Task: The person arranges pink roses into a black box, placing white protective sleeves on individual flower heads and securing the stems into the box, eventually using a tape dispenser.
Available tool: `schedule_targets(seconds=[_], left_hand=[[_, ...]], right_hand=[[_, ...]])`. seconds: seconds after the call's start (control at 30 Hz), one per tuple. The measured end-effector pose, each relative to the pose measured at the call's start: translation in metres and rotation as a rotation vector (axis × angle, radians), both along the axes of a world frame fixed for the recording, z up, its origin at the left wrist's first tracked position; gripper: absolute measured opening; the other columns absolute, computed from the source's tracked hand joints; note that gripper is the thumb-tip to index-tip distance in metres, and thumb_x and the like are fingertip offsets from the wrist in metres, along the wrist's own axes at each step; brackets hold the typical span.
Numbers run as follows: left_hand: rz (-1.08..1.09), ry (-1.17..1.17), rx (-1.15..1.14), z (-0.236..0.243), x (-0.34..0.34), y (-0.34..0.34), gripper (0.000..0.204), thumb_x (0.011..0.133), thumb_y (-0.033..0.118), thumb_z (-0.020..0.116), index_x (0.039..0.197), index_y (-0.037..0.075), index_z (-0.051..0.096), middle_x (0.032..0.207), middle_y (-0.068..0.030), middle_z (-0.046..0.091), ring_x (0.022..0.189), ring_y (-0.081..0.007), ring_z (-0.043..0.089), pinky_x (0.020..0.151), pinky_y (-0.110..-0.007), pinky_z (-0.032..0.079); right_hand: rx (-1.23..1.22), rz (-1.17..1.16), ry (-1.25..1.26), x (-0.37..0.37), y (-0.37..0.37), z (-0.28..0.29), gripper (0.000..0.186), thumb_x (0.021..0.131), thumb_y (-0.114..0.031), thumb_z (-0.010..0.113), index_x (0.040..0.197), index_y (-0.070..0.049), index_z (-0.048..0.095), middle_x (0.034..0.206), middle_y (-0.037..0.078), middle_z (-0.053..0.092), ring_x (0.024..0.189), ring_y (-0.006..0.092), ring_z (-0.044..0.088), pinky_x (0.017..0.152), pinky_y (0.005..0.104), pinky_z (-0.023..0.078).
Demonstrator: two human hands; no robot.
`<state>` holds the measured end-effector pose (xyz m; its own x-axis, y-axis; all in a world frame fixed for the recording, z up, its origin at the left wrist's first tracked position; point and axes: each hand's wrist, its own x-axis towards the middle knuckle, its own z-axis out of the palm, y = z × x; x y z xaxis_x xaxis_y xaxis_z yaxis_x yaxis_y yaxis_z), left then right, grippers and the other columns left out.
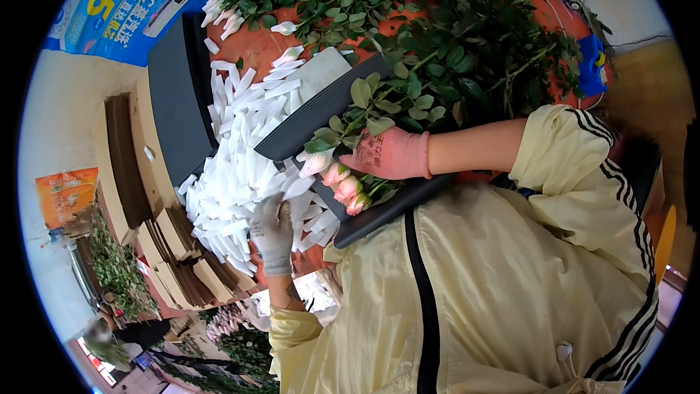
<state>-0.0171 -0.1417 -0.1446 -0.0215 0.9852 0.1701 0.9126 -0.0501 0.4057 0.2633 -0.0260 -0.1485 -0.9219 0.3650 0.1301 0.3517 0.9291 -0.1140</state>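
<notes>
My right hand point(386, 153), in a pink work glove, is closed around a leafy rose stem. Just beyond its fingers is a rosebud in a white foam net sleeve point(315, 163); that it belongs to the held stem is likely but partly hidden. Below the hand, several pink roses point(348, 190) rest on a black ribbed stand point(394, 219). My left hand point(273, 232), in a grey glove, touches the near side of a heap of white net sleeves point(237, 160). Its fingers are drawn together, and their tips are hidden among the sleeves.
Leafy rose stems point(467, 66) cover much of the red table point(251, 40) at the far side, with sleeved buds point(232, 25) at the far left. Folded cardboard point(179, 248) lines the left edge beside a dark panel point(179, 102). A blue object point(592, 66) stands far right.
</notes>
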Motion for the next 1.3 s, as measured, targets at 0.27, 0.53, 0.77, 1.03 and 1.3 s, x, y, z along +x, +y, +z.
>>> schedule_targets(seconds=[0.27, 0.53, 0.77, 1.03, 1.3], left_hand=[[-0.371, -0.058, -0.112, 0.045, 0.077, 0.005, 0.045, 0.087, 0.036, 0.065, 0.121, 0.006, 0.064, 0.131, -0.0128, 0.06, 0.121, -0.0298, 0.056, 0.099, -0.04, 0.044], [-0.335, -0.055, -0.256, 0.049, 0.083, 0.004, 0.054, 0.09, 0.044, 0.059, 0.126, 0.003, 0.061, 0.138, -0.015, 0.054, 0.129, -0.0323, 0.048, 0.107, -0.046, 0.037], [-0.324, -0.094, -0.016, 0.036, 0.085, -0.003, 0.04, 0.085, 0.033, 0.067, 0.112, 0.004, 0.067, 0.126, -0.015, 0.061, 0.121, -0.0332, 0.054, 0.103, -0.046, 0.041], [-0.368, 0.022, -0.161, 0.046, 0.088, 0.006, 0.046, 0.085, 0.034, 0.064, 0.12, 0.003, 0.065, 0.13, -0.0172, 0.06, 0.12, -0.035, 0.055, 0.102, -0.046, 0.042], [-0.359, -0.003, -0.097, 0.046, 0.089, 0.005, 0.043, 0.083, 0.032, 0.067, 0.114, 0.002, 0.068, 0.128, -0.0165, 0.061, 0.117, -0.0329, 0.057, 0.099, -0.045, 0.045]], right_hand=[[-0.017, 0.041, -0.151, 0.003, -0.001, -0.011, 0.036, 0.093, -0.018, 0.046, 0.125, -0.007, 0.057, 0.093, 0.008, 0.068, 0.087, 0.027, 0.066, 0.075, 0.0417, 0.049], [-0.015, 0.115, -0.212, 0.012, -0.01, 0.03, 0.041, 0.087, -0.017, 0.049, 0.125, -0.002, 0.057, 0.096, 0.014, 0.066, 0.088, 0.0289, 0.063, 0.077, 0.0421, 0.047], [0.244, -0.128, -0.087, -0.003, 0.005, 0.061, 0.035, 0.087, -0.02, 0.049, 0.121, -0.014, 0.058, 0.107, 0.006, 0.055, 0.088, 0.0211, 0.057, 0.081, 0.0395, 0.044], [0.12, -0.323, -0.093, -0.006, 0.033, 0.066, 0.035, 0.085, -0.022, 0.056, 0.119, -0.015, 0.059, 0.111, 0.006, 0.058, 0.092, 0.0217, 0.06, 0.081, 0.037, 0.047], [0.127, -0.426, 0.013, 0.025, 0.044, 0.133, 0.036, 0.082, -0.024, 0.062, 0.118, -0.016, 0.06, 0.115, 0.006, 0.061, 0.097, 0.0223, 0.063, 0.082, 0.0346, 0.051]])
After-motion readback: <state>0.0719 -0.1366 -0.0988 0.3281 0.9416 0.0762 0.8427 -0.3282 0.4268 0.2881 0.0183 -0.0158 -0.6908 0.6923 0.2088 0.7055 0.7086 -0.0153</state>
